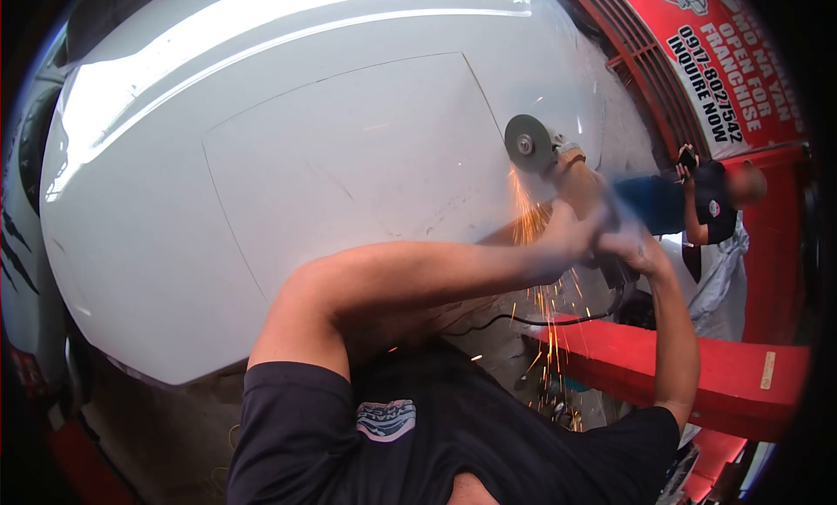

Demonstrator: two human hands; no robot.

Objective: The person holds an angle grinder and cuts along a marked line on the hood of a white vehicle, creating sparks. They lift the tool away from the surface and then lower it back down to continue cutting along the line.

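An angle grinder (575,176) with a dark cutting disc (539,132) meets a white car panel (349,174) at the end of a thin line. Sparks (526,210) stream from the disc toward my body. My left hand (568,233) is wrapped round the grinder's body, slightly blurred. Farther back on the tool, my right hand (635,246) grips it near the rear end. Thin dark lines on the panel outline a large four-sided shape, and a few short scratches lie inside it. A black cord (514,318) trails below the grinder.
A red metal beam (680,366) runs along the lower right, close to my right forearm. Another person (715,200) stands beyond the grinder, holding a phone (688,159). Behind them hangs a red and white banner (715,69). Part of another vehicle (26,244) shows at far left.
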